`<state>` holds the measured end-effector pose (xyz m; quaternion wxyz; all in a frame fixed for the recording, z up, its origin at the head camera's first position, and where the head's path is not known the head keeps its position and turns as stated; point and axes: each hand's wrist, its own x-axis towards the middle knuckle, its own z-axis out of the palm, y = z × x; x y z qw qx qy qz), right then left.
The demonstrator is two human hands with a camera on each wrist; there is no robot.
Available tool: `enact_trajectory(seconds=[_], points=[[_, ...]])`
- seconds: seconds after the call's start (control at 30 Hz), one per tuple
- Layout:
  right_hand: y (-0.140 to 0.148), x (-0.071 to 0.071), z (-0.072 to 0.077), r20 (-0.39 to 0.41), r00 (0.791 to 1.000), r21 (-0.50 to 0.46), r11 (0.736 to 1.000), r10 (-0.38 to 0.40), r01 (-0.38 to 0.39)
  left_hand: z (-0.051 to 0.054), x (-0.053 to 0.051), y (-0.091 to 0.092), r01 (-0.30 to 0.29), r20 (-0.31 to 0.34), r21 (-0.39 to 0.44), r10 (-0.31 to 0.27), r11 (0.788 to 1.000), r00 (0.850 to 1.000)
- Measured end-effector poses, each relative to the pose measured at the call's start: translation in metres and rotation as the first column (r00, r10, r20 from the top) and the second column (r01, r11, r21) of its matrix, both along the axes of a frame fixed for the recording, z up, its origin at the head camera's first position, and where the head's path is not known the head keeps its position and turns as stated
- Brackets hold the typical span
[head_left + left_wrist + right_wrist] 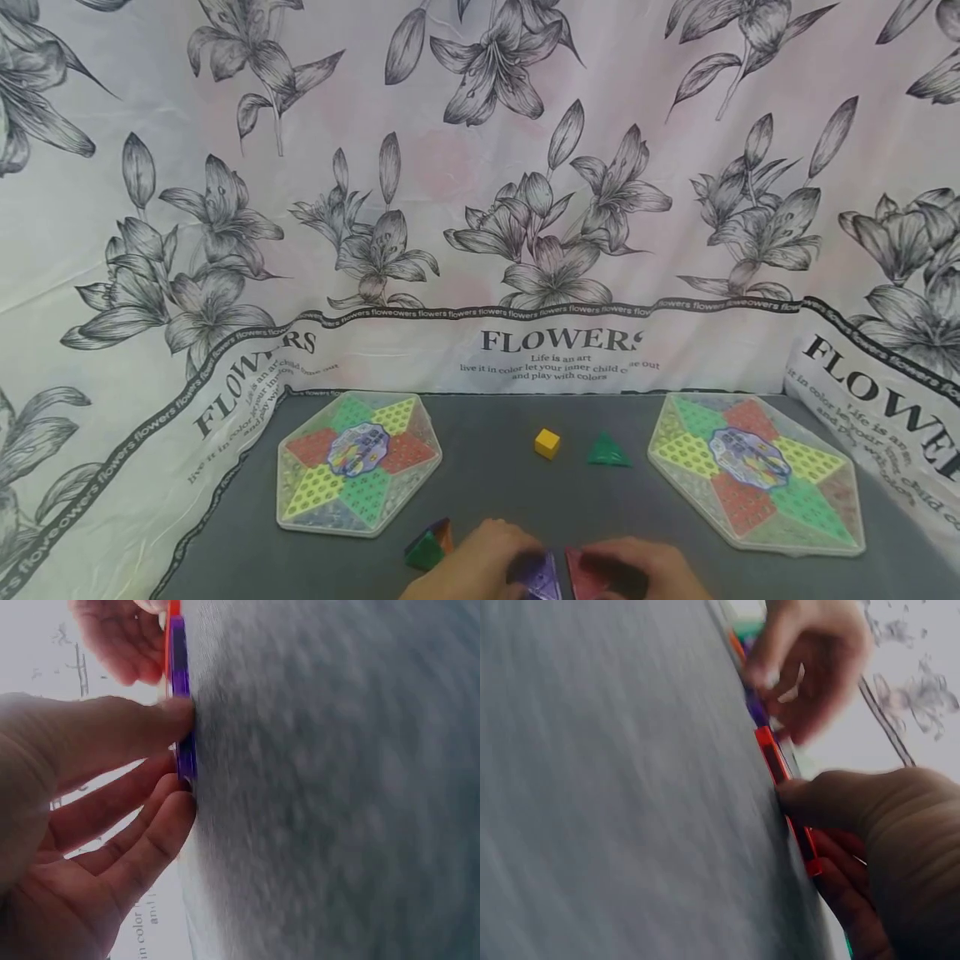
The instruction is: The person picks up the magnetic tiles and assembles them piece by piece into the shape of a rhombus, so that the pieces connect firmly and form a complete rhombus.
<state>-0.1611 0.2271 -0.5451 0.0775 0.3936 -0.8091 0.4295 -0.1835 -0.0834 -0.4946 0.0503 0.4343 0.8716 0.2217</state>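
At the front edge of the head view, my left hand (480, 560) pinches a flat purple plastic tile (547, 577) between thumb and fingers. Just right of it, my right hand (647, 568) pinches a flat red plastic tile (579, 572). A narrow gap separates the two tiles in the head view. The left wrist view shows the purple tile (180, 664) edge-on, low against the grey surface, with red behind it. From the right wrist, the red tile (771, 754) also appears edge-on, its end close to the purple one. My hands hide parts of both tiles.
A folded green and orange tile shape (429, 547) stands left of my left hand. Farther back lie a yellow cube (547, 443) and a green triangular piece (609, 451). Hexagonal star-patterned boards sit at left (307, 518) and right (832, 542). Flower-printed cloth (405, 358) borders the grey table.
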Motion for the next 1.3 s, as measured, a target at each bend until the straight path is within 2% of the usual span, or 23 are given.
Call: enact_trajectory(seconds=[0.13, 0.2, 0.3, 0.33, 0.4, 0.43, 0.5, 0.57, 0.63, 0.7, 0.8, 0.9, 1.0, 1.13, 1.23, 1.3], points=[[-0.011, 0.005, 0.004, 0.15, 0.988, -0.044, 0.998, 0.045, -0.039, 0.003, 0.003, 0.003, -0.031, 0.041, 0.028, 0.03, 0.999, 0.999], [-0.012, 0.006, 0.004, 0.163, 0.986, -0.045, 0.999, 0.034, -0.027, -0.002, 0.001, 0.004, -0.024, 0.042, 0.043, 0.022, 0.999, 0.999], [-0.011, 0.006, 0.002, 0.049, 0.998, 0.003, 1.0, -0.031, 0.031, -0.031, -0.011, 0.003, 0.004, 0.016, 0.079, -0.005, 0.997, 1.0], [-0.01, 0.006, 0.001, 0.007, 0.999, 0.019, 0.998, -0.053, 0.053, -0.04, -0.015, 0.003, 0.007, 0.011, 0.085, -0.008, 0.996, 1.0], [-0.011, 0.006, 0.0, -0.125, 0.988, 0.065, 0.992, -0.095, 0.104, -0.051, -0.018, 0.003, -0.02, -0.008, 0.07, 0.021, 0.997, 1.0], [-0.012, 0.006, 0.0, -0.172, 0.979, 0.082, 0.988, -0.112, 0.128, -0.05, -0.018, 0.003, -0.048, -0.002, 0.06, 0.048, 0.997, 0.999], [-0.015, 0.007, 0.001, -0.195, 0.974, 0.092, 0.986, -0.119, 0.139, -0.035, -0.011, 0.005, -0.126, 0.027, 0.027, 0.125, 0.992, 0.992], [-0.018, 0.009, 0.001, -0.226, 0.963, 0.088, 0.982, -0.143, 0.167, -0.019, -0.003, 0.007, -0.199, 0.02, 0.008, 0.199, 0.98, 0.98], [-0.022, 0.012, 0.001, -0.202, 0.961, 0.07, 0.976, -0.19, 0.207, -0.008, 0.003, 0.011, -0.253, 0.04, 0.0, 0.253, 0.967, 0.967], [-0.025, 0.016, 0.002, -0.175, 0.952, 0.073, 0.961, -0.252, 0.268, -0.003, 0.007, 0.014, -0.274, 0.034, 0.003, 0.274, 0.962, 0.961], [-0.029, 0.02, 0.004, -0.121, 0.936, 0.102, 0.933, -0.332, 0.344, 0.0, 0.011, 0.016, -0.262, 0.055, 0.034, 0.26, 0.964, 0.964], [-0.032, 0.023, 0.007, -0.084, 0.927, 0.079, 0.925, -0.366, 0.372, 0.0, 0.013, 0.018, -0.208, 0.061, 0.072, 0.204, 0.975, 0.977], [-0.038, 0.025, 0.006, -0.125, 0.927, -0.022, 0.935, -0.354, 0.354, -0.001, 0.013, 0.019, -0.162, 0.042, 0.097, 0.159, 0.982, 0.986], [-0.048, 0.025, 0.004, -0.197, 0.924, -0.142, 0.942, -0.328, 0.304, -0.004, 0.014, 0.021, -0.142, 0.033, 0.134, 0.139, 0.981, 0.99], [-0.053, 0.026, 0.004, -0.168, 0.935, -0.165, 0.944, -0.312, 0.286, -0.01, 0.012, 0.022, -0.105, 0.036, 0.172, 0.1, 0.979, 0.994], [-0.052, 0.027, 0.005, -0.096, 0.955, -0.152, 0.953, -0.28, 0.264, -0.016, 0.008, 0.022, -0.068, 0.03, 0.185, 0.064, 0.98, 0.998]])
